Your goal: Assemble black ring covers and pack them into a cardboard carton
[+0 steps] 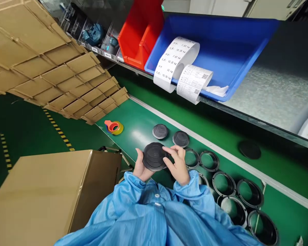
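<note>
Above the green table I hold a round black lid [154,156] with a small square mark at its centre. My left hand [141,167] supports it from below and the left, thumb up along the rim; its other fingers are hidden beneath. On the lid's right side, the thumb and fingers of my right hand [178,164] grip the edge and touch the top. Two similar black lids lie just beyond, one to the left [160,131] and one to the right [181,139]. Several open black rings, one of them a nearer ring [224,183], stand right of my right hand.
Tape rolls [114,127] lie at the table's left end. A large cardboard box [41,191] stands at left, below stacked cardboard dividers [53,68]. The shelf carries a blue tray [220,41] with label strips [177,54] and a red bin [133,41]. A black disc [249,149] lies under it.
</note>
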The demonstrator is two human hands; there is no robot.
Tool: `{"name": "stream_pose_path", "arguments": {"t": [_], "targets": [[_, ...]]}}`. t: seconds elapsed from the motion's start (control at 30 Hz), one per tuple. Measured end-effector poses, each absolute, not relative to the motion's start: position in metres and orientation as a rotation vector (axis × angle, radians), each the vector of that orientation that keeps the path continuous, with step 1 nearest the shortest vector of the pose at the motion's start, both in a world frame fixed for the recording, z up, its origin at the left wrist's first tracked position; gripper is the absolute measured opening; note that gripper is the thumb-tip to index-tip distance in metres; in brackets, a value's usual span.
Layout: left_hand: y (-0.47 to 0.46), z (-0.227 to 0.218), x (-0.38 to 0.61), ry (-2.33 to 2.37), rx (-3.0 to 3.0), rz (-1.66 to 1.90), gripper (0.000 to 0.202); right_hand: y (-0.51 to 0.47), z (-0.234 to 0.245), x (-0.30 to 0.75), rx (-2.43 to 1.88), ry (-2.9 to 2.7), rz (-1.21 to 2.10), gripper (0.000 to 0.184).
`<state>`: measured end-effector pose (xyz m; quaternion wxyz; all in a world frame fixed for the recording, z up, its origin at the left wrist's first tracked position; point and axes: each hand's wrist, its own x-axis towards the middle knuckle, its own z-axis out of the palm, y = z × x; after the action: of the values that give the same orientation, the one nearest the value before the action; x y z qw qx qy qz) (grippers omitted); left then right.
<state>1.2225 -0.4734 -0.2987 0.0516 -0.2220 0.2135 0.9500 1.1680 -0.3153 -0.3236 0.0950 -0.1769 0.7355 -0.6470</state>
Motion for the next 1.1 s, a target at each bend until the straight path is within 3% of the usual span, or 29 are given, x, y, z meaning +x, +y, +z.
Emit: {"name": "stream_pose_path", "arguments": {"t": [0.07, 0.23, 0.5, 0.7, 0.8, 0.93, 1.03, 1.1], "targets": [[-0.474, -0.293, 1.239, 0.596, -0.644, 2.855, 0.083, -0.311, -0.316, 1.167, -0.887, 2.405, -1.682, 0.033], [-0.473, -0.281, 1.27, 0.625, -0.59, 2.851, 0.08, -0.319, -0.308, 1.179, -1.205, 2.393, -1.469, 0.042], [-0.467, -0.27, 1.297, 0.658, -0.53, 2.82, 0.087, -0.317, -0.297, 1.202, -1.202, 2.199, -1.599, 0.068], [-0.466, -0.271, 1.298, 0.633, -0.647, 2.786, 0.086, -0.299, -0.294, 1.214, -1.025, 2.158, -1.648, 0.07], [-0.468, -0.278, 1.295, 0.571, -0.699, 2.759, 0.086, -0.299, -0.308, 1.224, -1.017, 2.281, -1.558, 0.067], [-0.47, -0.3, 1.296, 0.547, -0.933, 2.707, 0.075, -0.302, -0.334, 1.246, -1.372, 2.433, -1.193, 0.063], [-0.465, -0.321, 1.302, 0.591, -1.091, 2.549, 0.069, -0.304, -0.354, 1.257, -1.427, 2.34, -0.986, 0.077], [-0.46, -0.331, 1.304, 0.6, -1.077, 2.463, 0.071, -0.308, -0.366, 1.258, -1.274, 2.262, -0.98, 0.102]]}}
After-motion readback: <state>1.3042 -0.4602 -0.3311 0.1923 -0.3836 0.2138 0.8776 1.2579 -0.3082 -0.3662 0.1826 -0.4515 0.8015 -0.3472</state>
